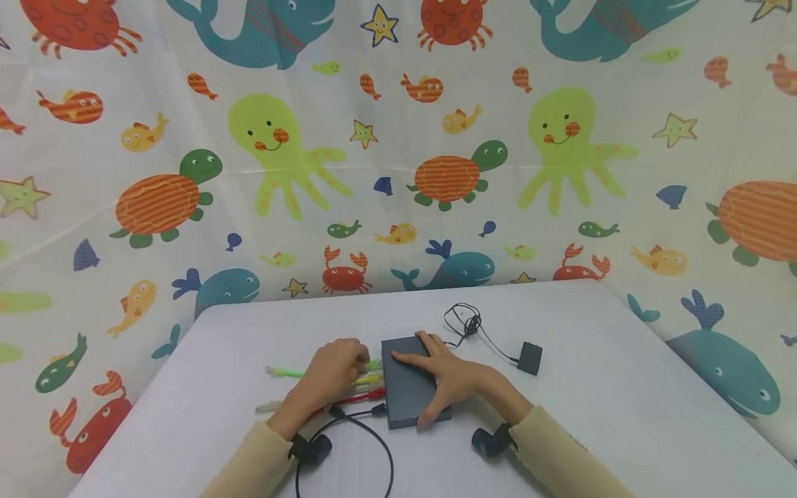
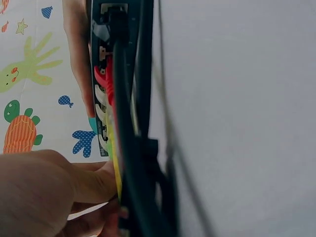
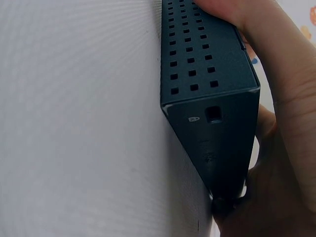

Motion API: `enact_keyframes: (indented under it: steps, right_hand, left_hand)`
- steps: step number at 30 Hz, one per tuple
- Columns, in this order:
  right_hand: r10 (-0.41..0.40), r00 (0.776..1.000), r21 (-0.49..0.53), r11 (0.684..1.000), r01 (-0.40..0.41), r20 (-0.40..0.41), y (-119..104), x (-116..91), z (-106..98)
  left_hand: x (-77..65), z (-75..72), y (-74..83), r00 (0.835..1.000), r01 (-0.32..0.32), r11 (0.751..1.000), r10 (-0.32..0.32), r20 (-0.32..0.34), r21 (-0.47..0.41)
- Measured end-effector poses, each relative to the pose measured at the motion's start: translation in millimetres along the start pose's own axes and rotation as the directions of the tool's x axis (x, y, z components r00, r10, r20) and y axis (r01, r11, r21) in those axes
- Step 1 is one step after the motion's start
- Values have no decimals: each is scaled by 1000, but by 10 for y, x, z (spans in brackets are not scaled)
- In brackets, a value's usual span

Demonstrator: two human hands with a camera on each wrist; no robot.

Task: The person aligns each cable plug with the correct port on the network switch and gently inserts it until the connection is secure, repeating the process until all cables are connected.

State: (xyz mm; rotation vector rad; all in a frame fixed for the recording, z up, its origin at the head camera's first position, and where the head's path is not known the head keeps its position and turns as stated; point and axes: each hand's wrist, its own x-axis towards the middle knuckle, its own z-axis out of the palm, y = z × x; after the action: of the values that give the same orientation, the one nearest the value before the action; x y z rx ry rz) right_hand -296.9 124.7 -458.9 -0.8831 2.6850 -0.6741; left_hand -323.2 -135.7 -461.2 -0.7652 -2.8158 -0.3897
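A dark grey network switch lies on the white table, its row of ports facing left. My right hand holds it, fingers spread over the top, with the thumb at the near edge. At the far end of the port row, my left hand pinches the green network cable close to its plug. Nearer me, a yellow cable, a red cable and a black cable run to the ports. The left wrist view shows the black plug seated in a port.
A thin black power cord lies bundled behind the switch and leads to a square black adapter on the right. Loose ends of a green and a white cable stretch left past my left arm. A patterned cloth hangs behind the table.
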Motion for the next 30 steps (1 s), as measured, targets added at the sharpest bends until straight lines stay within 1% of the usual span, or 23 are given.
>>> enact_keyframes:
  steps: [6,14,21,30]
  right_hand:
    - [6,1000,3,1000,-6,13,-5,2,8]
    - [7,1000,-7,1000,-7,-4,-14,-4,-9]
    - [5,1000,-7,1000,-5,3,-6,-1,-2]
    - [-1,1000,-11,1000,1,-2,-4,13,-5]
  left_hand:
    - [-9,3,9,1000,-2,1000,2,29,0]
    - [-5,-8,10,1000,-16,1000,16,-7,20]
    - [-7,10,3,1000,-14,1000,14,3,10]
    - [1,5,-11,1000,-16,1000,17,-21,12]
